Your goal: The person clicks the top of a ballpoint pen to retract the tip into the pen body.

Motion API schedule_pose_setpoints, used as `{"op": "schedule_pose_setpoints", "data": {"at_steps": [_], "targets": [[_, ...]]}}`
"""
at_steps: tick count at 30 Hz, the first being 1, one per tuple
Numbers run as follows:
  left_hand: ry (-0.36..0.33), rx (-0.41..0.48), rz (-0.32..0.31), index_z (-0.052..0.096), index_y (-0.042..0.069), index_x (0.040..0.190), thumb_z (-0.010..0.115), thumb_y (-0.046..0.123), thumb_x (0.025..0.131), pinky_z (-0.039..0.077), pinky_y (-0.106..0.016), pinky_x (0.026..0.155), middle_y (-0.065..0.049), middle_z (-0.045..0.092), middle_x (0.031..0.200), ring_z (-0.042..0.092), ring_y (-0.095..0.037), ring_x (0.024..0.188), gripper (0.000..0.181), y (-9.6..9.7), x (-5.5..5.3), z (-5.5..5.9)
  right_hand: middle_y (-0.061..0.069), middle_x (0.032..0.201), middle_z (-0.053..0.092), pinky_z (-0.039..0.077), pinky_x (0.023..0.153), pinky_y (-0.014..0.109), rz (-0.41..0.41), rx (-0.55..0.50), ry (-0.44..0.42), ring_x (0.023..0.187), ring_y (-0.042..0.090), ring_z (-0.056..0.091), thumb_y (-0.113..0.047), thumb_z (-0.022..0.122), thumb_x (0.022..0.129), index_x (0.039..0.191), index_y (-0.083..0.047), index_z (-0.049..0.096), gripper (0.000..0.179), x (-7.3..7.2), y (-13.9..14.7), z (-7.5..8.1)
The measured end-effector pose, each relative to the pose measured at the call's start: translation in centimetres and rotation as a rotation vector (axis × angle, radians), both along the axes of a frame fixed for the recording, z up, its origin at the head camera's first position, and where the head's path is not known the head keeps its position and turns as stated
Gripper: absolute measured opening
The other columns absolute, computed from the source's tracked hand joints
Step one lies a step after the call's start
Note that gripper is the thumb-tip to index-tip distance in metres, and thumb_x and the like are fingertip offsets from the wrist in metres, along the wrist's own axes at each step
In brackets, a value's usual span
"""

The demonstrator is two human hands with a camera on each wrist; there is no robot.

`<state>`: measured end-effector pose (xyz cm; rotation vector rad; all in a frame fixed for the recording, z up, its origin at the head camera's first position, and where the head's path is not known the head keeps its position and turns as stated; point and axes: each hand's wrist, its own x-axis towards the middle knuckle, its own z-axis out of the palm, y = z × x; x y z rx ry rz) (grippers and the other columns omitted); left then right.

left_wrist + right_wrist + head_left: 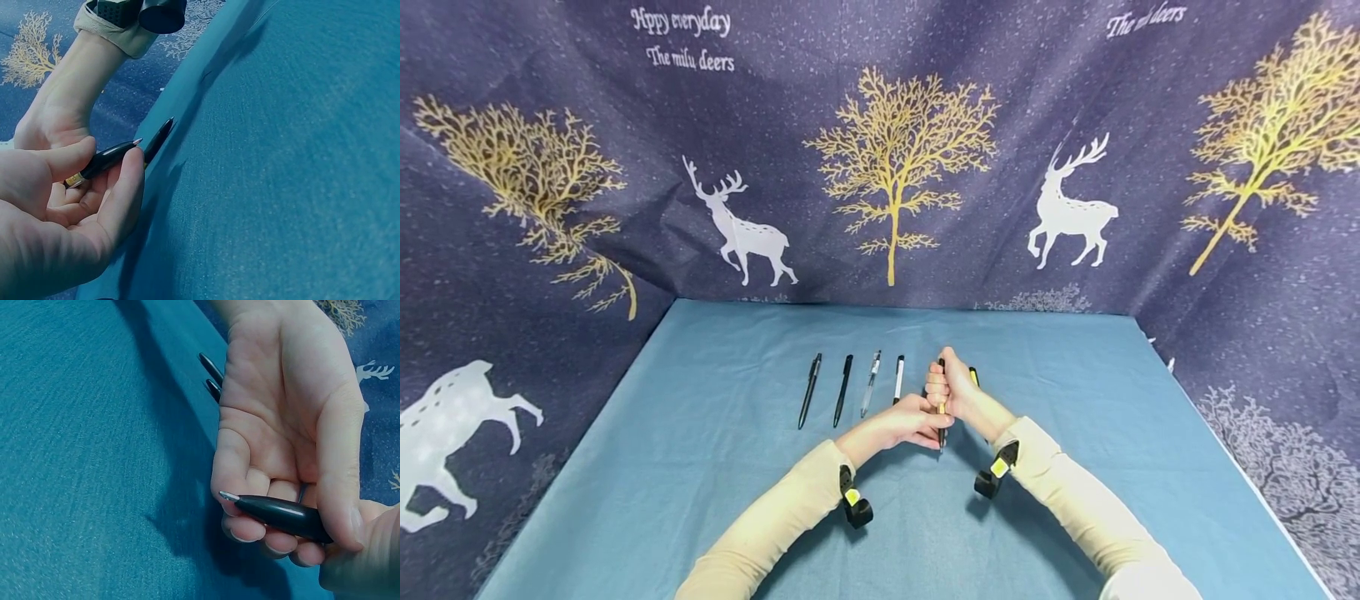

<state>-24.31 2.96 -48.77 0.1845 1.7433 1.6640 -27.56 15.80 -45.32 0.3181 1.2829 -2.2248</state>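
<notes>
A black fountain pen (942, 437) with a gold band stands nearly upright between both hands, nib end toward me. My right hand (953, 388) grips its upper part, fingers curled round it. Lower down, my left hand (913, 422) pinches the barrel between thumb and fingers. In the right wrist view the silver nib of the fountain pen (281, 515) points left, past the fingers of the left hand (284, 406). The left wrist view shows the fountain pen (106, 160) with the left hand (69, 219) in front; the right hand's fingers are partly hidden there.
On the blue cloth, left of the hands, several pens lie in a row: a dark one (810, 390), a black one (843, 390), a clear one (871, 383) and a white-and-black one (898, 377). A black-and-yellow pen (973, 376) lies partly behind the right wrist.
</notes>
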Motion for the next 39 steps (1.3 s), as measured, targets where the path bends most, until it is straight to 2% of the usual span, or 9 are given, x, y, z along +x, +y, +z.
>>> {"op": "schedule_pose_setpoints", "data": {"at_steps": [8, 22, 32, 39], "targets": [[-0.017, -0.005, -0.003, 0.058, 0.007, 0.083, 0.065, 0.015, 0.093, 0.061, -0.035, 0.078, -0.005, 0.063, 0.079, 0.065, -0.015, 0.069, 0.014, -0.33, 0.08, 0.01, -0.011, 0.048, 0.018, 0.011, 0.038, 0.018, 0.004, 0.023, -0.007, 0.045, 0.005, 0.009, -0.018, 0.026, 0.092, 0.054, -0.021, 0.027, 0.039, 0.14, -0.25, -0.07], [-0.024, -0.001, -0.008, 0.061, 0.006, 0.084, 0.065, 0.014, 0.093, 0.061, -0.036, 0.079, -0.005, 0.064, 0.078, 0.065, -0.015, 0.068, 0.013, -0.15, 0.14, -0.43, -0.012, 0.045, 0.021, 0.006, 0.044, 0.019, 0.021, 0.021, -0.011, 0.051, 0.006, 0.005, -0.018, 0.028, 0.09, 0.053, -0.021, 0.028, 0.037, 0.31, -0.34, -0.3], [-0.033, 0.0, -0.014, 0.061, 0.004, 0.089, 0.064, 0.013, 0.093, 0.061, -0.036, 0.08, -0.004, 0.062, 0.077, 0.064, -0.014, 0.068, 0.011, -0.14, 0.29, -0.29, -0.011, 0.044, 0.024, 0.013, 0.037, 0.017, 0.028, 0.043, -0.009, 0.041, 0.003, 0.014, -0.019, 0.027, 0.094, 0.056, -0.021, 0.028, 0.039, 0.16, -0.3, -0.62], [-0.028, -0.019, -0.014, 0.061, 0.005, 0.086, 0.064, 0.014, 0.093, 0.061, -0.035, 0.08, -0.004, 0.062, 0.077, 0.064, -0.014, 0.068, 0.012, -0.09, 0.38, -0.04, -0.011, 0.045, 0.025, 0.016, 0.035, 0.017, 0.021, 0.08, -0.01, 0.038, 0.003, 0.018, -0.021, 0.032, 0.093, 0.057, -0.021, 0.028, 0.036, 0.13, -0.34, -0.6]]}}
